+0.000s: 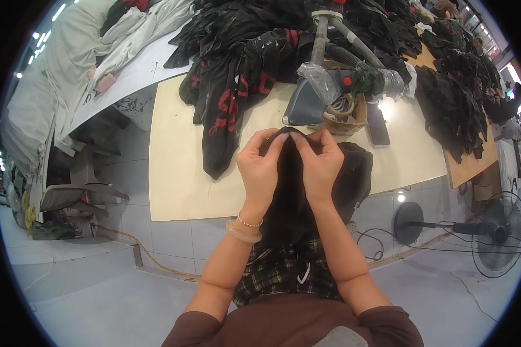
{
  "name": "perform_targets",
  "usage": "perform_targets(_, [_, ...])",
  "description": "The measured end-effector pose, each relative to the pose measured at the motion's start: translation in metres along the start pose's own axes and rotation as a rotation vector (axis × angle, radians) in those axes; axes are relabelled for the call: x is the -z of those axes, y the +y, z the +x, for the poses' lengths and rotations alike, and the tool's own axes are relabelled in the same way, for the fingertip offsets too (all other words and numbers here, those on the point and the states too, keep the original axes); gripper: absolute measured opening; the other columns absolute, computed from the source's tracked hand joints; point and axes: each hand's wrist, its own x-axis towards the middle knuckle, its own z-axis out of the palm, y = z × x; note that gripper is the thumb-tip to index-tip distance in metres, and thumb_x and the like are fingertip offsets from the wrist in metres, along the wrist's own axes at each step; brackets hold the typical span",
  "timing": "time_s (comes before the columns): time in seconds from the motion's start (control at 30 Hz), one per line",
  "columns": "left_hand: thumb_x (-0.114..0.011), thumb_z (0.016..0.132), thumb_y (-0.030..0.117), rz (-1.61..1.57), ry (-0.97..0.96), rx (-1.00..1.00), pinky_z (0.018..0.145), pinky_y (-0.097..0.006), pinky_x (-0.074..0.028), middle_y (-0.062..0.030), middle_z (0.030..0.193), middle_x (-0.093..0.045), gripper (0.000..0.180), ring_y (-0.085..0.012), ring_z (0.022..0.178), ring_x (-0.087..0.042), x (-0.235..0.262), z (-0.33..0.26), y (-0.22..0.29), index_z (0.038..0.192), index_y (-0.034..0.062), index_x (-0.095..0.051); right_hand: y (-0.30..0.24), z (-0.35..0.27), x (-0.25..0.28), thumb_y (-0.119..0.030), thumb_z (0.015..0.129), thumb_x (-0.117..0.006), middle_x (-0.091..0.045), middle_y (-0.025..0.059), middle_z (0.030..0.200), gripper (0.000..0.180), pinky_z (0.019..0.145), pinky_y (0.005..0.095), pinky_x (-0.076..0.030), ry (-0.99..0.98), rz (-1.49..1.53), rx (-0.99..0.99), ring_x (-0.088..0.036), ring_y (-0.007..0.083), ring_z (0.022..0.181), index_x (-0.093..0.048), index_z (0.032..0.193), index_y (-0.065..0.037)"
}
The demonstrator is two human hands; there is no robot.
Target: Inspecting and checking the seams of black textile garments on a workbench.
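Observation:
A black garment [347, 179] hangs from my two hands down over my lap, in front of the cream table [173, 168]. My left hand [260, 165] pinches its top edge from the left, and my right hand [321, 162] pinches the same edge from the right, thumbs nearly touching. Both hands are closed on the cloth. A pale bangle and a bead bracelet sit on my left wrist. Most of the garment between my forearms is dark and hard to read.
A heap of black garments with red print [237, 87] covers the table's far side. A grey steam iron [307, 101] with hoses rests by a basket, and a dark phone [378, 124] lies beside it. White cloth [69, 52] piles at left. A floor fan [495, 231] stands at right.

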Motion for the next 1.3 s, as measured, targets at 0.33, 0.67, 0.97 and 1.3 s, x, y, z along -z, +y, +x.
perform_targets(0.33, [-0.068, 0.088, 0.003, -0.01, -0.003, -0.008, 0.073, -0.019, -0.047, -0.0028, 0.088, -0.068, 0.013, -0.0055, 0.08, -0.058, 0.001, 0.002, 0.001, 0.097, -0.0057, -0.067, -0.003, 0.001, -0.004, -0.007, 0.083, -0.073, -0.056, -0.0035, 0.068, 0.02, 0.06, 0.0203, -0.038, -0.012, 0.034, -0.059, -0.043, 0.0032, 0.067, -0.058, 0.075, 0.003])
perform_targets(0.67, [-0.068, 0.087, 0.004, -0.023, 0.002, 0.003, 0.072, -0.019, -0.047, -0.0023, 0.087, -0.068, 0.013, -0.0049, 0.079, -0.058, -0.002, 0.002, 0.003, 0.097, -0.0055, -0.067, -0.007, 0.002, -0.001, -0.007, 0.083, -0.073, -0.055, -0.0044, 0.068, 0.022, 0.06, 0.02, -0.037, -0.019, 0.063, -0.099, -0.042, 0.003, 0.067, -0.057, 0.074, 0.003])
perform_targets(0.97, [-0.07, 0.084, 0.002, 0.075, -0.022, -0.041, 0.066, -0.02, -0.047, -0.0033, 0.08, -0.069, 0.011, -0.0052, 0.072, -0.058, 0.0, 0.004, 0.006, 0.091, -0.0064, -0.068, -0.009, -0.001, 0.009, -0.006, 0.084, -0.073, -0.058, -0.0045, 0.072, 0.016, 0.063, 0.0181, -0.038, -0.031, 0.127, -0.074, -0.046, 0.0021, 0.069, -0.06, 0.077, 0.002])
perform_targets(1.3, [-0.073, 0.082, 0.003, 0.104, -0.084, 0.037, 0.066, -0.018, -0.047, -0.0011, 0.079, -0.067, 0.012, -0.0046, 0.072, -0.058, 0.004, 0.017, 0.011, 0.088, -0.0053, -0.068, -0.009, -0.003, 0.011, -0.007, 0.084, -0.073, -0.048, -0.0075, 0.066, 0.026, 0.055, 0.0189, -0.031, -0.022, 0.069, -0.07, -0.037, 0.0017, 0.063, -0.052, 0.07, -0.001])
